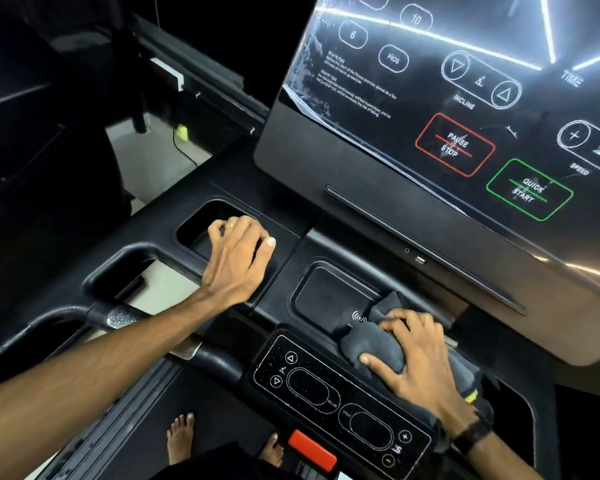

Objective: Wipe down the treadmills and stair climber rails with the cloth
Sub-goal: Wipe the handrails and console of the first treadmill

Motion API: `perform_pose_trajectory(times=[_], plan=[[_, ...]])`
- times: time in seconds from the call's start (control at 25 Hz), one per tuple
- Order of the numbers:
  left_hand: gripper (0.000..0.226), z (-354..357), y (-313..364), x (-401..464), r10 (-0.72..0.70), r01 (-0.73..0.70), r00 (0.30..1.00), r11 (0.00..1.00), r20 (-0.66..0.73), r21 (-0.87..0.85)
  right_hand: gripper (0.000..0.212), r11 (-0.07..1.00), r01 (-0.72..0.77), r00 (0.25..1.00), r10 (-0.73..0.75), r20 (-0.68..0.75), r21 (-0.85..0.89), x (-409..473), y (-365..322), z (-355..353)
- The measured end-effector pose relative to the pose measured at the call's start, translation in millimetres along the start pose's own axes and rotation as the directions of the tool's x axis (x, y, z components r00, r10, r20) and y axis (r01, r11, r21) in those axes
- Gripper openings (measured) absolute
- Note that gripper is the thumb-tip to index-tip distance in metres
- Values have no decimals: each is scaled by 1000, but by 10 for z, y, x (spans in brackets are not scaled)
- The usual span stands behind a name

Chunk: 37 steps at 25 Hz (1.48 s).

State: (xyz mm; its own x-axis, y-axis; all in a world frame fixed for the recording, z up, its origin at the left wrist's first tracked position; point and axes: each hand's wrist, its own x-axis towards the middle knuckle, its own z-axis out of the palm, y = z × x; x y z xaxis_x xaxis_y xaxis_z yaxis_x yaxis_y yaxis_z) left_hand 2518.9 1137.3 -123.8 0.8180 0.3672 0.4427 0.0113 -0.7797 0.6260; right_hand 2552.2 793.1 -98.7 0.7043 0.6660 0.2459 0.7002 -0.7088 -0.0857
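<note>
A black treadmill console (326, 216) fills the view, with its tilted touch panel (465, 81) at the upper right. My right hand (416, 358) presses a dark grey cloth (371, 344) onto the console tray, next to the wireless charging pad (333, 292). The cloth bunches under my palm and shows a yellow-green edge near my wrist. My left hand (239, 251) rests with spread fingers on the rim of the left cup holder recess (201, 223) and holds nothing. A ring is on one finger.
A lower control strip (329, 396) with incline and speed buttons lies in front of the cloth. A red safety key (312, 448) sits below it. The left handrail (118, 317) with a metal sensor plate runs under my forearm. My bare feet (181, 434) stand on the belt.
</note>
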Motion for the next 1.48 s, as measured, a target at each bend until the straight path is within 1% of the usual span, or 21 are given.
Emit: perform_pose_trajectory(times=[0.16,0.32,0.4,0.52,0.64,0.8,1.0,1.36,1.48], plan=[[33,2,1,4,9,-10,1000,1000,21,7,59,992,111,991,-115,70,55,201,-112,23],[34,-7,12,2,5,-5,1000,1000,15,15,57,983,157,985,-163,64,94,517,-402,122],[34,-13,17,3,3,-4,1000,1000,18,28,59,982,156,985,-163,56,102,717,-616,192],[34,-18,32,7,9,-10,1000,999,16,43,65,992,93,993,-99,67,90,967,-898,254],[34,-21,28,4,12,-12,1000,999,8,30,68,997,53,995,-58,78,64,1037,-997,278],[35,-19,37,9,14,-15,999,999,35,39,71,997,53,992,-60,108,61,1039,-995,252],[37,-21,27,18,21,-23,999,999,40,30,72,994,95,984,-103,147,62,1086,-1014,249],[36,-13,15,22,9,-9,1000,1000,20,1,74,993,95,987,-103,126,67,1173,-1121,281],[36,-29,36,21,2,-2,1000,1000,21,-31,75,992,106,988,-113,108,65,1167,-1115,286]])
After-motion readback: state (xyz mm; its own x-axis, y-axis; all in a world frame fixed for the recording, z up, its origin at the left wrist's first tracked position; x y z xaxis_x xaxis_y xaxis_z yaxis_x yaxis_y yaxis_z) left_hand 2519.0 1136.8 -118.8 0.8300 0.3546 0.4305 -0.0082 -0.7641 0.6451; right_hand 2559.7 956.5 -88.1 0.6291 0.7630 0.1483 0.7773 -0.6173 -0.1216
